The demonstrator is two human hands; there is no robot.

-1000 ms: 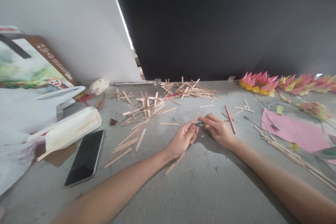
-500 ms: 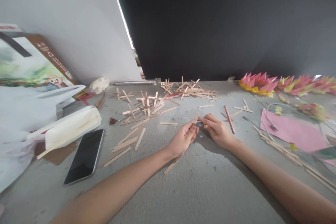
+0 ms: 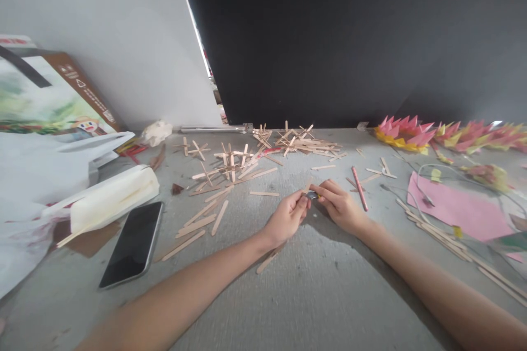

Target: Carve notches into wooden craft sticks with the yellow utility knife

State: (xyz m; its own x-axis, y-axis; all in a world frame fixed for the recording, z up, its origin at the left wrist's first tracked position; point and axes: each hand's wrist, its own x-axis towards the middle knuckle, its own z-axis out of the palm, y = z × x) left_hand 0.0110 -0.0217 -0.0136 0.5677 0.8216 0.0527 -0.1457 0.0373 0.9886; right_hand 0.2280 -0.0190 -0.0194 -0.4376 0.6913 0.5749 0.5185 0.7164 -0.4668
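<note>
My left hand [image 3: 287, 214] is closed, thumb against fingers, around a wooden craft stick [image 3: 308, 185] whose end points up and away. My right hand [image 3: 341, 207] is closed too, its fingers on a small grey metal tool with a yellow part [image 3: 313, 196]. The tool lies against the stick between the two hands; its exact kind is too small to make out. Under my left wrist, another craft stick [image 3: 267, 261] rests on the grey surface, partly covered.
Crossed craft sticks [image 3: 230, 162] are heaped at the back. A phone [image 3: 132, 244] and white plastic bag [image 3: 41, 175] lie left. Rightward are a red patterned pencil-like stick [image 3: 359, 188], pink paper [image 3: 457, 207], a cable [image 3: 419, 186] and pink-yellow paper flowers [image 3: 405, 134].
Both hands stay together almost unmoved, with the tool still between them. The view has shifted very slightly.
</note>
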